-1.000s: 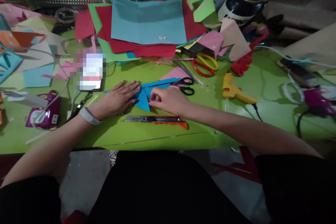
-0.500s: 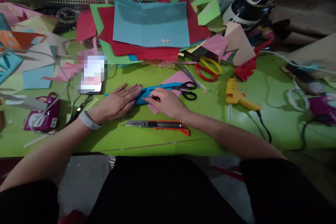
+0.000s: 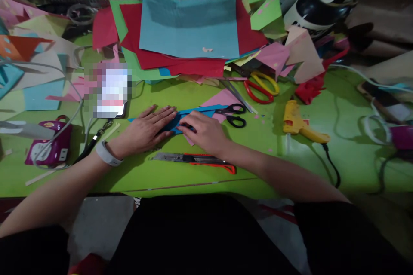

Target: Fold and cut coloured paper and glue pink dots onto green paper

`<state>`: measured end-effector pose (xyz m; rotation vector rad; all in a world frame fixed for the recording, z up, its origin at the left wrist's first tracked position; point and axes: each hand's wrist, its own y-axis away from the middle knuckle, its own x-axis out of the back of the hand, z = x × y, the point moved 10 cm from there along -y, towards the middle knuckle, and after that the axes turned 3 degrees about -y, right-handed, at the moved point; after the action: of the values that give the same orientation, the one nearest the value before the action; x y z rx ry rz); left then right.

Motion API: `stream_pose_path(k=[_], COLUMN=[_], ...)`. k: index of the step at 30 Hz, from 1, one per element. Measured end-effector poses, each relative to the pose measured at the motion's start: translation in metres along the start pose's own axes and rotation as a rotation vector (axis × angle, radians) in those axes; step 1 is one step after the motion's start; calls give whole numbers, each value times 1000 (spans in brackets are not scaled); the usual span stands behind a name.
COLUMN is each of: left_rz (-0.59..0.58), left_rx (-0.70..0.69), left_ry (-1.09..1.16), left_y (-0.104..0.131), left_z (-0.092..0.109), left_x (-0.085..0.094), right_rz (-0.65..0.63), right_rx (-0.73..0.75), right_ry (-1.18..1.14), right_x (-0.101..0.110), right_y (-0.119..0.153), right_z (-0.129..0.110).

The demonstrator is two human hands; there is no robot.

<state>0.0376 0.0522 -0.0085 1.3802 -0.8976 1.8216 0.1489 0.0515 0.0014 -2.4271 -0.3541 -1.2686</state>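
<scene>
A folded sheet of blue paper lies on the green table between my hands. My left hand rests flat on its left part, fingers stretched out together. With curled fingers and the thumb drawn in, my right hand grips the paper near its middle; the fingertips are partly hidden. Black-handled scissors lie at the paper's right end, their blades not clearly visible. Pink paper shows beneath. Closer to me is a box cutter with an orange-red edge, its blade pointing left.
A yellow glue gun lies to the right. Behind are red-and-yellow-handled scissors and a stack of coloured sheets topped by light blue paper. On the left are a lit phone, a purple device and cables.
The view has shifted slightly. My right hand's fingers have moved a little on the blue paper, while my left hand stays flat on it.
</scene>
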Motion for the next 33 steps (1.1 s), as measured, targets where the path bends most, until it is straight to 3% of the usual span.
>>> stream_pose_path(k=[5, 10, 17, 21, 25, 28, 33], left_rz=[0, 8, 6, 91, 161, 137, 106], left_rx=[9, 10, 7, -11, -91, -141, -168], left_ry=[-29, -32, -35, -106, -171, -195, -208], left_y=[0, 1, -1, 2, 15, 20, 18], left_z=[0, 2, -1, 10, 34, 43, 40], left_x=[-1, -1, -1, 21, 39, 34, 26], right_rz=[121, 106, 54, 65, 24, 32, 40], right_rx=[344, 509, 451, 422, 376, 360, 328], right_ry=[210, 336, 287, 274, 252, 231, 212], right_x=[11, 12, 9, 10, 6, 6, 11], right_y=[14, 30, 31, 30, 29, 29, 29], right_z=[-32, -46, -35, -32, -26, -24, -22])
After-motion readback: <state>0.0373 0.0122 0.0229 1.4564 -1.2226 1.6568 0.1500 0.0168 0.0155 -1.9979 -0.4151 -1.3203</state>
